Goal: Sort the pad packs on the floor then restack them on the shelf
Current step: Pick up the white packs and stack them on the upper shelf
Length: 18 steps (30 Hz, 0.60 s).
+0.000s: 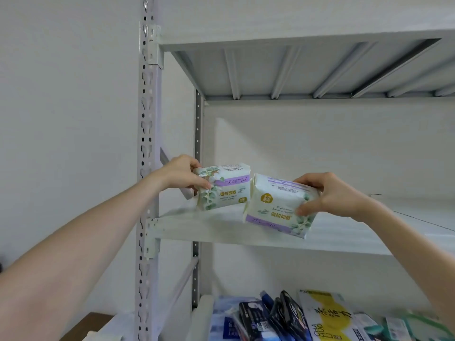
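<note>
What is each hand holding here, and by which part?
The left hand grips one pad pack by its left end; the right hand grips a second pack by its right end.

One head-worn view — facing forward at the shelf, close — upper board seen from below.

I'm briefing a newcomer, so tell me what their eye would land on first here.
Two white pad packs with purple bands and green leaves, dead centre: the left hand grips the left pack, the right hand grips the right pack, side by side at the middle shelf. Next, the dark and yellow goods crowded on the level below, at the bottom right.
</note>
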{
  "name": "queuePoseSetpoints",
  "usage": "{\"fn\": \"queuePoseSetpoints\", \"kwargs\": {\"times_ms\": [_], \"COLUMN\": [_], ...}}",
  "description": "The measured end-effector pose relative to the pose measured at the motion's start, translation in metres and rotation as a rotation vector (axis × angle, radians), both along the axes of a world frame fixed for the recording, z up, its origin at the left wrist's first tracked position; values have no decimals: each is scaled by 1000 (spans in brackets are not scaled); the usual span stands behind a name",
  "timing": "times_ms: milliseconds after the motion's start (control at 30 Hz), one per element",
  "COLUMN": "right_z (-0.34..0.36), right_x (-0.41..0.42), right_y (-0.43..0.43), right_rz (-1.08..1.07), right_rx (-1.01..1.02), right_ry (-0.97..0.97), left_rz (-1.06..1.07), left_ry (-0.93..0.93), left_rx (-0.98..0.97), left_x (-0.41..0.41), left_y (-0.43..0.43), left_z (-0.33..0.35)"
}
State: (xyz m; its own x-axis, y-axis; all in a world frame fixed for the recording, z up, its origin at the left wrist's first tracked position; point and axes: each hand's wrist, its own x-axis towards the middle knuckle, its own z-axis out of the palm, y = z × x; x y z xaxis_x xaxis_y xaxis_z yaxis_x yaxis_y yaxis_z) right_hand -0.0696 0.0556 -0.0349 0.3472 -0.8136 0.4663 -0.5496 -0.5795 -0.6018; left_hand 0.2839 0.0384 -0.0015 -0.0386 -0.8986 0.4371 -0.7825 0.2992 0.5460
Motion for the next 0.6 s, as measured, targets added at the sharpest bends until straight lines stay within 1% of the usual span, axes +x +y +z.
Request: {"fn": "queuePoseSetpoints", "kwargs": {"times_ms": [100,233,600], "right_z": [7,13,24], "right_x": [8,15,28], "right_y": [-33,-74,-164], "right_rz": [-26,-48,-23], "right_rx": [-12,-13,32], "right_ry": [-25,-33,73], "left_rz": [-13,-43,-90], "left_ry": [-47,-29,18], "left_rx": [7,51,173], "left_x": [8,11,14], "left_y": [-41,-87,-179], "left_z": [4,5,-12]}}
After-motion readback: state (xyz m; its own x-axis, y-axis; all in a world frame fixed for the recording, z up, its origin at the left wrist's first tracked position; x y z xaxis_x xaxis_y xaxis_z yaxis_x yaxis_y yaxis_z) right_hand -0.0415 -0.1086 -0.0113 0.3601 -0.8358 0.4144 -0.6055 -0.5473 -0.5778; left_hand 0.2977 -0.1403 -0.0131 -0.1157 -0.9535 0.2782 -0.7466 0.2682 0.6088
